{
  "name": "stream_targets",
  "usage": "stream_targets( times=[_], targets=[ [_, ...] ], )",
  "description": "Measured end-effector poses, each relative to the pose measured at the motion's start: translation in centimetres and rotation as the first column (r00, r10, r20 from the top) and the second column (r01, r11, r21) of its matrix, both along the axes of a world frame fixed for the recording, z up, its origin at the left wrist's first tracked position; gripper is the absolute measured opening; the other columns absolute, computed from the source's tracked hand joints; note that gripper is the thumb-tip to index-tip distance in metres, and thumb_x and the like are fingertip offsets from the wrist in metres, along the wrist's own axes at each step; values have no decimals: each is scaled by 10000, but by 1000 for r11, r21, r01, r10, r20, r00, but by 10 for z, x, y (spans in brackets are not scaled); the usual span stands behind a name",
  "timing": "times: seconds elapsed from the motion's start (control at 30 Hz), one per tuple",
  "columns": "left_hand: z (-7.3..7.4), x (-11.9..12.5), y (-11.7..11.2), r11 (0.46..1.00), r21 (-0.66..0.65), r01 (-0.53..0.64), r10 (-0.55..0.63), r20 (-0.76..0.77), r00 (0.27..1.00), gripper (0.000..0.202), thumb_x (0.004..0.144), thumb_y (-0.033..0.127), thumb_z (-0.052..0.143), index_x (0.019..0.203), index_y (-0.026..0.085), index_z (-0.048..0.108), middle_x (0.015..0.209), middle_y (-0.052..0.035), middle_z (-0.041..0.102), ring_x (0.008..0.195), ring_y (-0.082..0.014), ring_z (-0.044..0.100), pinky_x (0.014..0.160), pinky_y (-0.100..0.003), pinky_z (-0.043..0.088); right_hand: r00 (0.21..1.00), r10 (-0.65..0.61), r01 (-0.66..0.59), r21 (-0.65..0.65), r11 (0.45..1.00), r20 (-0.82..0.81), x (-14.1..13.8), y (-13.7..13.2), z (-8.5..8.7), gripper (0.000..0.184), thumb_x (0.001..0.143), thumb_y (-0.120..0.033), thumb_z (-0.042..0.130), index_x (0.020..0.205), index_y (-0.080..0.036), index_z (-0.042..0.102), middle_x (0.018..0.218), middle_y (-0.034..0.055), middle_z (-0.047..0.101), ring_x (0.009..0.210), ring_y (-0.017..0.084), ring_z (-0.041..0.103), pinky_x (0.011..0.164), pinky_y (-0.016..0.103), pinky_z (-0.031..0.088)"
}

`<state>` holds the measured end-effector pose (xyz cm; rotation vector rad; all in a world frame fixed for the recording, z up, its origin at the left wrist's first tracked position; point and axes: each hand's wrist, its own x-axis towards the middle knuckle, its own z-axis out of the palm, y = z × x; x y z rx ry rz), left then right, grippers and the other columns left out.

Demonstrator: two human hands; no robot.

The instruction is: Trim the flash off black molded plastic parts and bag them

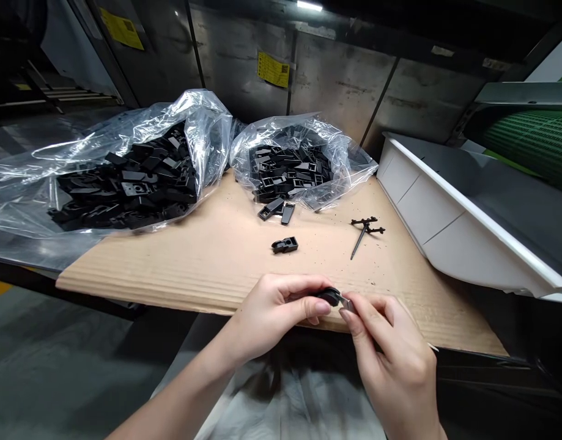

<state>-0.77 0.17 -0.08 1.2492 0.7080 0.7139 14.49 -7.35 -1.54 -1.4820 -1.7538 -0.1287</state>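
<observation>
Left hand [271, 318] and right [395, 360] pinch one black clip [329, 297] (two bags [294, 137]).

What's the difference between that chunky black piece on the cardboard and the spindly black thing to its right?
The black plastic clip is short and blocky, while the branched plastic runner is thin, with a long stem and small side arms. The clip is compact; the runner spreads out. Both are black and lie on the corrugated cardboard.

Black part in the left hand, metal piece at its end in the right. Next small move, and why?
Probably press the metal piece squarely against the end of the black part. The right hand pinches the piece right at that end, while the left hand steadies the part. Whether it is already seated is hidden by the fingers.
</observation>
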Motion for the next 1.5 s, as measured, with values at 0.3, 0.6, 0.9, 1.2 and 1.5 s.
stream_targets(
  times=[0.3, 0.6, 0.9, 1.2, 1.5],
  targets=[
    [4, -4, 3, 990, 131, 56, -57, 2, 998, 147, 726, 87, 618, 829, 162, 691, 820, -5, 672, 800, -141, 601, 704, -181, 478, 994, -31, 27, -38, 999, -109, 8, 0, 4, 197, 824, -140, 509, 999, -174, 592, 846, 47, 633, 803, 152, 594, 708, 245, 465],
    [-6, 2, -4, 826, 554, -108, 130, -1, 992, 292, 735, -15, 557, 908, 187, 679, 968, -16, 648, 926, -135, 588, 830, -162, 447, 853, -141, -55, -356, 933, -502, 1, -15, 4, 191, 854, -300, 448, 846, -205, 614, 603, -23, 547, 443, 79, 484, 420, 182, 406],
    [-21, 3, -12, 664, 731, -155, 213, 15, 977, 429, 775, -2, 522, 1133, 232, 546, 998, -3, 654, 897, -126, 619, 838, -189, 476, 829, -114, -160, -428, 889, -547, -6, -13, 6, 228, 855, -323, 431, 803, -199, 615, 567, -28, 473, 436, 78, 397, 394, 196, 323],
    [-21, 4, -7, 470, 873, -130, 227, 23, 974, 353, 775, 3, 526, 1092, 152, 575, 953, -49, 679, 900, -140, 625, 846, -204, 487, 861, -44, -279, -543, 792, -507, 5, -11, 18, 264, 870, -331, 394, 672, -193, 504, 552, -42, 410, 460, 71, 357, 421, 199, 288],
    [-18, 1, -6, 534, 842, -81, 177, -18, 984, 289, 793, 42, 514, 1033, 165, 619, 963, -57, 689, 848, -156, 653, 778, -215, 523, 839, 60, -445, -621, 645, -540, 17, 0, 31, 300, 884, -313, 382, 632, -171, 463, 531, -51, 372, 462, 58, 320, 433, 199, 252]
  ],
)
